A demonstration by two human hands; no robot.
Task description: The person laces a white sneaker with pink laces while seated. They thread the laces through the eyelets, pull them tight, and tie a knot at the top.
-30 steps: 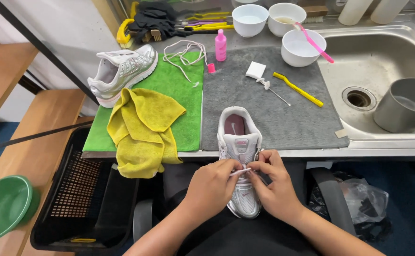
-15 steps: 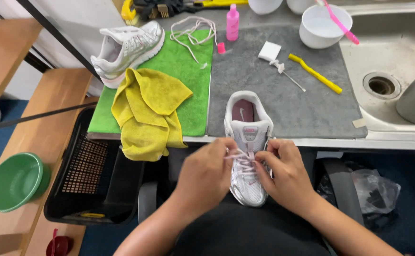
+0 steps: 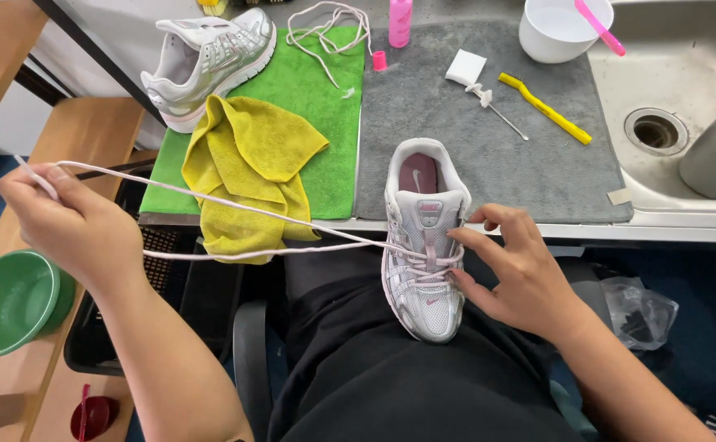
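A silver and white sneaker [image 3: 425, 237] with pink trim rests toe-down on my lap, its heel against the counter edge. My right hand [image 3: 515, 270] steadies it from the right, fingers on the lace area. My left hand [image 3: 67, 225] is far out to the left, pinching the end of a pale pink shoelace [image 3: 243, 211] that stretches taut from the sneaker's eyelets. The second sneaker [image 3: 208, 56] lies on a green mat [image 3: 325, 123] at the back left, with a loose lace [image 3: 325, 29] beside it.
A yellow cloth [image 3: 247, 168] hangs over the counter edge. On the grey mat [image 3: 489, 147] lie a yellow brush [image 3: 544, 108], a white sponge [image 3: 466, 67] and a pink bottle [image 3: 399, 20]. A white bowl [image 3: 562, 29], sink [image 3: 677, 98], black crate [image 3: 153, 254] and green bowl [image 3: 10, 303] surround.
My left hand has left the sneaker and swept far to the left, drawing the shoelace out through the eyelets. My right hand stays on the shoe.
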